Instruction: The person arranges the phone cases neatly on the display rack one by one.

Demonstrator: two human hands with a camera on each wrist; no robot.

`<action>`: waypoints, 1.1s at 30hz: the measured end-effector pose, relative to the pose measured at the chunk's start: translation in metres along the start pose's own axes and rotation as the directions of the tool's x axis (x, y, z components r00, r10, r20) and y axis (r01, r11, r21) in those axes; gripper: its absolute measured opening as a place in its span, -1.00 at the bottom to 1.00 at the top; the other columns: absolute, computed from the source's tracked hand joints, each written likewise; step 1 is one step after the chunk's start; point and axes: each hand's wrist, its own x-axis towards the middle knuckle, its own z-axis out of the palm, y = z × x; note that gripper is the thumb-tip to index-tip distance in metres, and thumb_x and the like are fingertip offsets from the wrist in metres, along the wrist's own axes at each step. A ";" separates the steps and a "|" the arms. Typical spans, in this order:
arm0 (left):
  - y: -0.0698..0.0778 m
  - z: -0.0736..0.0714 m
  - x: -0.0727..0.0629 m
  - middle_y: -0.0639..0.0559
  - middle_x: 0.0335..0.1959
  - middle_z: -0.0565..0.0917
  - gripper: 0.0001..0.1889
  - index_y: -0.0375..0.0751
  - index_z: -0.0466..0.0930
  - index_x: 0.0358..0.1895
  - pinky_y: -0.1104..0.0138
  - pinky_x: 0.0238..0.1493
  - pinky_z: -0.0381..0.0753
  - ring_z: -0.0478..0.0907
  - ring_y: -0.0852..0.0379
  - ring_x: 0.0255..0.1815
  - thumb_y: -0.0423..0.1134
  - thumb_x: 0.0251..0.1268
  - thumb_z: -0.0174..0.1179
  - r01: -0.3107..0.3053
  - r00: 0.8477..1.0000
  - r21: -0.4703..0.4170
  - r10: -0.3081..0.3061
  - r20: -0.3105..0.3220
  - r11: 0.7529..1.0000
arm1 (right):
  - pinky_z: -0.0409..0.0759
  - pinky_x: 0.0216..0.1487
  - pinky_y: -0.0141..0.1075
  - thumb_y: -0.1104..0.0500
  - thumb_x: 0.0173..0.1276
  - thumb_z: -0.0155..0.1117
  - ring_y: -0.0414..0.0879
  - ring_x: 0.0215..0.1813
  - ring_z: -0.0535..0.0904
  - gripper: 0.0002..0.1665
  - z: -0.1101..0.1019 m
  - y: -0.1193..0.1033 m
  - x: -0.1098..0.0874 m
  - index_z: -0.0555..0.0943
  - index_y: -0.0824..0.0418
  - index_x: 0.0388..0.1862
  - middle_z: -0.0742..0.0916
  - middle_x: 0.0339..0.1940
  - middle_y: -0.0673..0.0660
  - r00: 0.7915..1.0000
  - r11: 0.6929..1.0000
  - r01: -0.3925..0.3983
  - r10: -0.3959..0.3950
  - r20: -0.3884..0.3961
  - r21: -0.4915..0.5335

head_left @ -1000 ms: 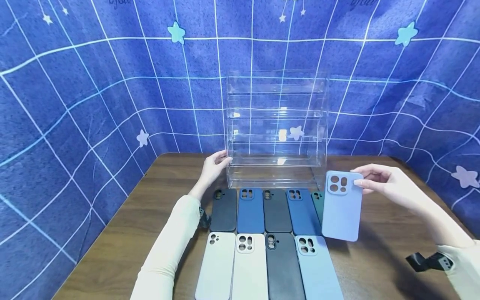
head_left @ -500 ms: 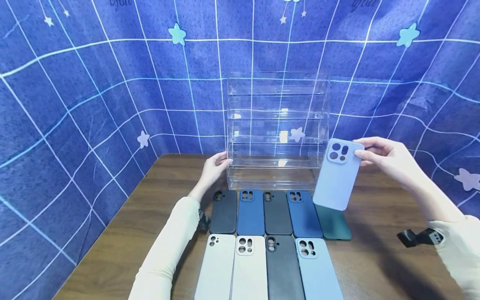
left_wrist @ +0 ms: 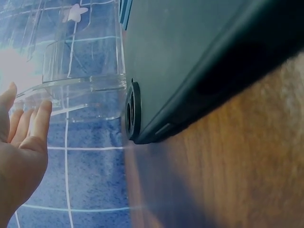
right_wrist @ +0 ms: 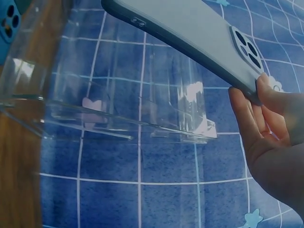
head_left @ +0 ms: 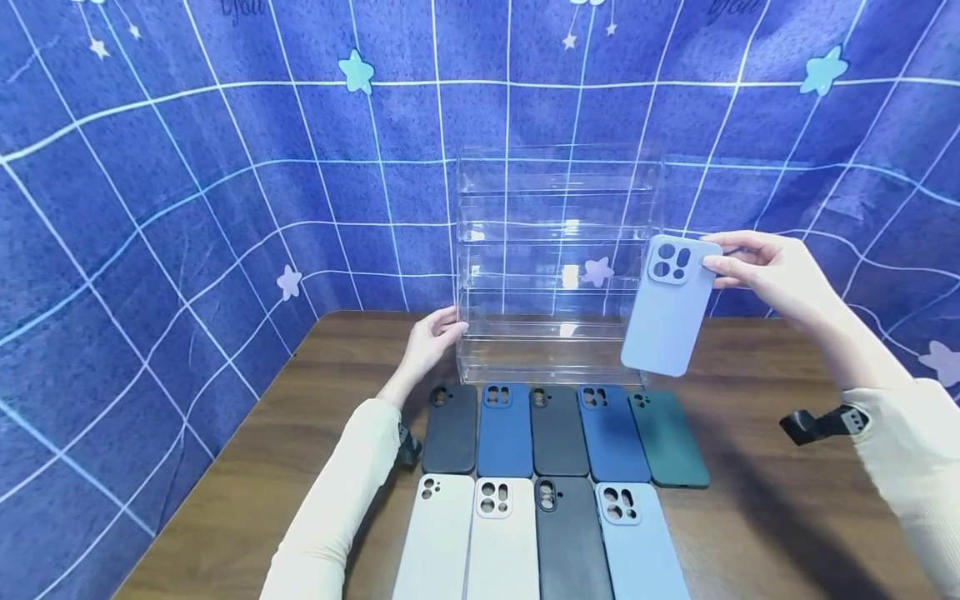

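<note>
A light blue phone case [head_left: 670,308], tilted with its camera cutouts up, hangs in the air before the right side of a clear tiered display rack [head_left: 551,373]. My right hand [head_left: 776,267] pinches it by the upper right edge, thumb on the back face. In the right wrist view, thumb and fingers of the right hand [right_wrist: 275,128] hold the case [right_wrist: 190,33] at its camera end. My left hand [head_left: 432,340] holds the rack's lower left side, thumb toward the front edge. The left wrist view has the left hand [left_wrist: 23,152] at the rack's clear edge [left_wrist: 95,84].
Several phone cases lie in two rows before the rack: black [head_left: 450,433], blue [head_left: 504,433] and green [head_left: 671,442] behind, white [head_left: 435,542], black [head_left: 573,542] and light blue [head_left: 647,550] in front. A blue grid-patterned curtain [head_left: 187,125] hangs behind the wooden table [head_left: 300,417].
My right hand has lifted the light blue case upward and slightly left, tilting it and uncovering the green case beneath. My left hand has stayed at the rack's side.
</note>
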 end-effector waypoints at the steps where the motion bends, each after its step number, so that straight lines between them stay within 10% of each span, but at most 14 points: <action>1: 0.000 0.000 0.000 -0.39 0.18 0.48 -0.46 -0.46 0.30 0.28 0.30 0.07 0.58 0.49 -0.22 0.15 -0.33 0.28 0.17 0.001 1.000 -0.002 -0.001 0.003 1.000 | 0.65 -0.28 -0.47 0.24 0.29 0.25 -0.37 -0.33 0.68 -0.70 -0.001 -0.001 0.003 0.62 0.03 0.00 0.74 -0.33 -0.27 1.000 1.000 0.000 0.000 0.002 0.002; 12: -0.030 -0.001 0.017 -0.32 0.18 0.51 -0.43 -0.34 0.34 0.29 0.29 0.07 0.58 0.51 -0.16 0.14 -0.22 0.24 0.24 0.005 1.000 -0.009 -0.005 0.005 1.000 | 0.64 -0.33 -0.51 0.28 0.24 0.30 -0.37 -0.40 0.68 -0.66 -0.008 -0.019 0.036 0.64 0.09 0.02 0.71 -0.34 -0.17 0.996 0.993 0.059 -0.052 -0.077 0.103; 33: -0.033 -0.001 0.017 -0.32 0.15 0.53 -0.45 -0.33 0.35 0.28 0.36 0.02 0.60 0.54 -0.14 0.10 -0.21 0.26 0.22 -0.009 1.000 0.020 0.009 -0.014 1.000 | 0.65 -0.43 -0.45 0.46 0.09 0.35 -0.24 -0.42 0.68 -0.77 -0.013 -0.045 0.101 0.66 0.21 -0.30 0.72 -0.44 0.03 0.973 0.879 0.152 -0.054 -0.223 0.452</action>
